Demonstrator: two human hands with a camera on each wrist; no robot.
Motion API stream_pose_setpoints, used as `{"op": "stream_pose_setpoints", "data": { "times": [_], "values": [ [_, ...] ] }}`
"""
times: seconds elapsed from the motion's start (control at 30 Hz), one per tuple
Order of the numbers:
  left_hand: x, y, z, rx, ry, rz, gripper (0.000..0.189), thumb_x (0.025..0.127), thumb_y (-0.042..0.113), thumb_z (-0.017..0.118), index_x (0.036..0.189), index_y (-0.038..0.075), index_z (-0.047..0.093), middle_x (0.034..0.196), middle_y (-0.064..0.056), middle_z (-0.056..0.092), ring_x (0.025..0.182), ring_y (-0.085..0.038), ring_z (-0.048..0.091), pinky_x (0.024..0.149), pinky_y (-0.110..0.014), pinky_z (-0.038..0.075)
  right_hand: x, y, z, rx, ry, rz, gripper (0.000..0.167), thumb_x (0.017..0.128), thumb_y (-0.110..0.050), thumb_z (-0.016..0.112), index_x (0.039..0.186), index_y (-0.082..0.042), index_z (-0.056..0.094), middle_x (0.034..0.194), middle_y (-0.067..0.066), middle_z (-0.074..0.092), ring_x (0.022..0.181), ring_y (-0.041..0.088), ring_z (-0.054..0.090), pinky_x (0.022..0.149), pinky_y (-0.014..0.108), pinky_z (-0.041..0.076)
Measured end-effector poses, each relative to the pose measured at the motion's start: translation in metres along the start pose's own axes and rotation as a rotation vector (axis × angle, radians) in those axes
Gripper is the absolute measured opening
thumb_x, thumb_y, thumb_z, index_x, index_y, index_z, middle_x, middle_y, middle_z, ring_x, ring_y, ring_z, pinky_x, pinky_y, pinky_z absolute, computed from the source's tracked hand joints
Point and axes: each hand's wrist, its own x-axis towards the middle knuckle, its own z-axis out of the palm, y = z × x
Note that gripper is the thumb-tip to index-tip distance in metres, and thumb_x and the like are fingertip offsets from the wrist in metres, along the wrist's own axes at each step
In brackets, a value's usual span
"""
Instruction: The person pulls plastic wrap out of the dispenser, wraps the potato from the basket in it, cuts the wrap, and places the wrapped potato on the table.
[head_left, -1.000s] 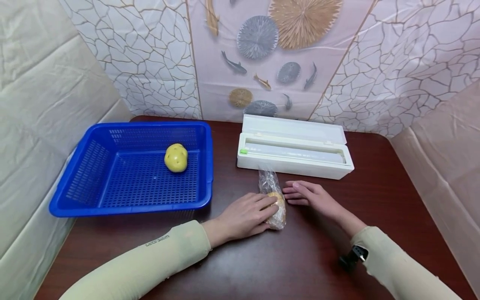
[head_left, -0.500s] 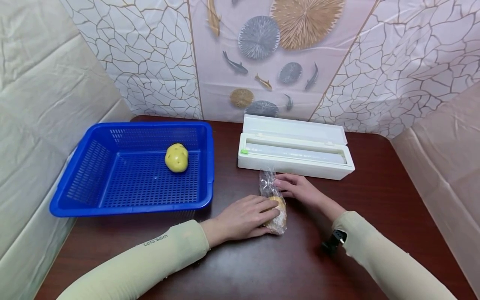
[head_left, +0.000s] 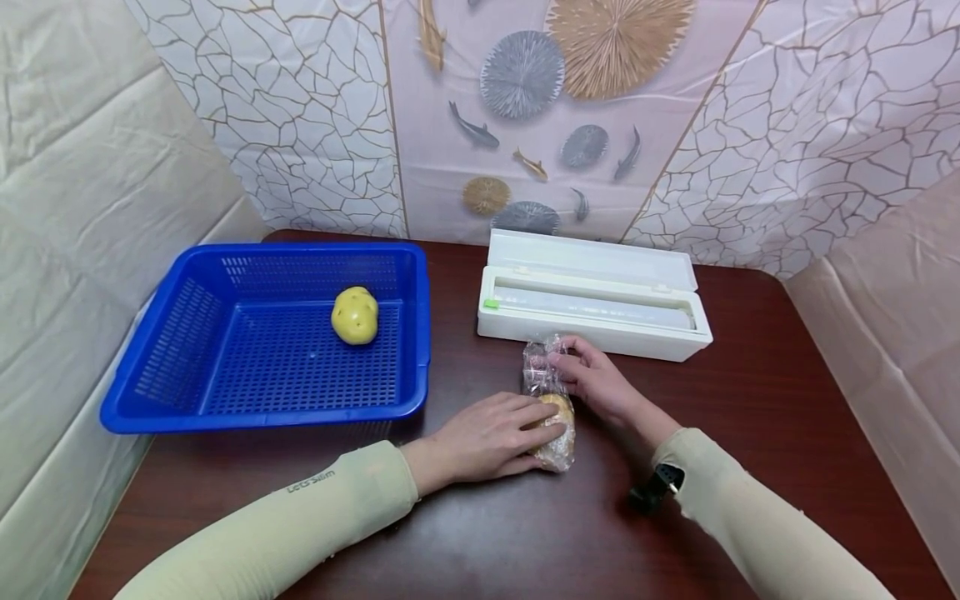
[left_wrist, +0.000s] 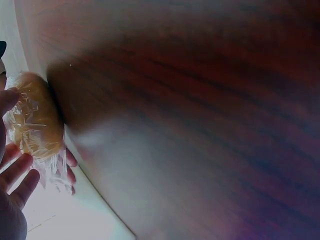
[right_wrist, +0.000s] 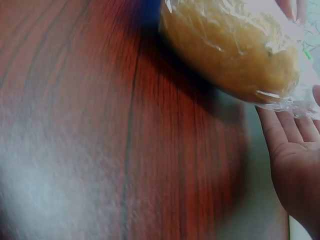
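Observation:
A potato [head_left: 559, 435] wrapped in clear cling film lies on the table in the middle of the head view. My left hand [head_left: 487, 437] holds it from the left, fingers draped over its top. The film's loose tail [head_left: 537, 375] stretches from the potato's far end toward the white box. My right hand [head_left: 596, 385] pinches this tail, thumb above and fingers under it. In the right wrist view the wrapped potato [right_wrist: 230, 50] shows close up, with the right fingers [right_wrist: 287, 125] beneath the film edge. Crinkled film covers the potato [left_wrist: 40, 117] in the left wrist view.
At the left stands a blue plastic basket [head_left: 262, 414] with an unwrapped yellow potato [head_left: 355, 316] inside. Just beyond the right hand is a long white cling film box [head_left: 592, 333], lid up, a film roll [head_left: 592, 305] inside. A patterned cloth backs the table.
My right hand has come left from beside the potato to the film's tail and taken hold of it, folding its far end. The left hand stays on the potato, which has shifted slightly nearer.

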Motion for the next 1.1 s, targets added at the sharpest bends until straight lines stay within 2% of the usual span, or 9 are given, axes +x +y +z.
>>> {"op": "stream_pose_setpoints", "data": {
  "times": [0.07, 0.23, 0.5, 0.63, 0.73, 0.83, 0.97, 1.1],
  "values": [
    [-0.001, 0.0, 0.0, -0.002, -0.002, -0.002, 0.053, 0.103, 0.042, 0.07, 0.149, 0.016, 0.063, 0.149, -0.007, 0.062, 0.137, -0.023, 0.059, 0.111, -0.037, 0.049, -0.001, 0.0, 0.001, 0.043, 0.026, 0.004, 0.02, 0.111, -0.007, 0.053, 0.131, -0.005, 0.048, 0.114, 0.004, 0.072, 0.1, 0.019, 0.076, 0.089, 0.034, 0.062],
    [-0.003, -0.001, 0.0, -0.022, -0.009, -0.016, 0.053, 0.104, 0.041, 0.068, 0.15, 0.015, 0.061, 0.152, -0.008, 0.06, 0.139, -0.025, 0.058, 0.112, -0.039, 0.048, -0.009, -0.002, 0.002, 0.118, 0.032, -0.035, 0.02, 0.112, -0.007, 0.052, 0.132, -0.007, 0.05, 0.117, 0.003, 0.073, 0.103, 0.019, 0.076, 0.091, 0.036, 0.062],
    [-0.003, -0.003, 0.0, -0.018, 0.016, -0.019, 0.052, 0.104, 0.041, 0.069, 0.149, 0.015, 0.062, 0.149, -0.008, 0.063, 0.136, -0.024, 0.059, 0.113, -0.039, 0.048, -0.021, -0.005, 0.004, 0.08, 0.01, -0.117, 0.022, 0.111, -0.006, 0.053, 0.134, -0.004, 0.052, 0.121, 0.002, 0.074, 0.111, 0.018, 0.074, 0.095, 0.037, 0.061],
    [-0.003, -0.005, 0.001, -0.021, 0.026, -0.019, 0.053, 0.103, 0.041, 0.07, 0.148, 0.015, 0.063, 0.148, -0.008, 0.063, 0.135, -0.024, 0.06, 0.113, -0.038, 0.048, -0.026, -0.007, 0.008, -0.003, 0.018, -0.149, 0.027, 0.11, -0.005, 0.055, 0.136, 0.003, 0.051, 0.118, -0.002, 0.075, 0.111, 0.014, 0.074, 0.095, 0.034, 0.06],
    [-0.003, -0.005, 0.0, -0.019, 0.025, -0.019, 0.053, 0.103, 0.042, 0.069, 0.148, 0.015, 0.063, 0.148, -0.007, 0.063, 0.136, -0.024, 0.059, 0.112, -0.038, 0.048, -0.029, -0.007, 0.01, -0.113, 0.03, -0.195, 0.032, 0.11, -0.003, 0.056, 0.137, 0.011, 0.049, 0.115, -0.003, 0.077, 0.108, 0.011, 0.074, 0.093, 0.03, 0.06],
    [-0.003, -0.006, 0.0, 0.0, 0.022, -0.026, 0.053, 0.103, 0.044, 0.069, 0.148, 0.015, 0.063, 0.149, -0.006, 0.063, 0.136, -0.024, 0.058, 0.11, -0.037, 0.049, -0.034, -0.007, 0.013, -0.216, 0.021, -0.261, 0.033, 0.109, -0.001, 0.056, 0.137, 0.015, 0.051, 0.116, 0.005, 0.079, 0.109, 0.009, 0.074, 0.092, 0.027, 0.06],
    [-0.003, -0.007, 0.0, 0.04, 0.029, -0.027, 0.053, 0.104, 0.046, 0.067, 0.148, 0.017, 0.063, 0.149, -0.005, 0.063, 0.131, -0.022, 0.059, 0.103, -0.036, 0.052, -0.04, -0.006, 0.015, -0.316, 0.018, -0.336, 0.029, 0.108, -0.001, 0.057, 0.135, 0.011, 0.058, 0.122, 0.017, 0.076, 0.113, 0.009, 0.072, 0.093, 0.023, 0.057],
    [-0.003, -0.007, 0.002, 0.074, 0.047, -0.016, 0.052, 0.104, 0.046, 0.066, 0.148, 0.017, 0.064, 0.15, -0.005, 0.062, 0.121, -0.021, 0.061, 0.095, -0.035, 0.053, -0.047, -0.006, 0.017, -0.41, 0.059, -0.368, 0.026, 0.107, -0.002, 0.06, 0.132, 0.004, 0.064, 0.123, 0.017, 0.074, 0.109, 0.008, 0.069, 0.09, 0.021, 0.054]
  ]
}}
